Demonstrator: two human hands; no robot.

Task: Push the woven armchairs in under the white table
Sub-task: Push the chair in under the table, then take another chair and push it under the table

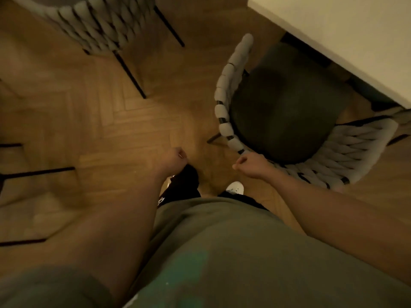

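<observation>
A woven armchair (224, 103) with a dark round seat and thick pale braided back stands at the right, its front tucked partly under the white table (347, 36) in the upper right corner. My right hand (249, 164) is a loose fist right at the chair's back rim; whether it touches the weave I cannot tell. My left hand (175, 158) is closed and hangs over bare floor, apart from the chair. A second woven armchair (100, 25) stands at the top left, away from the table, with thin black legs showing.
The floor is herringbone wood parquet (124, 121). Black chair legs (37, 172) of other furniture show at the left edge. My feet, in a dark sock and a white shoe (234, 187), stand just behind the near chair.
</observation>
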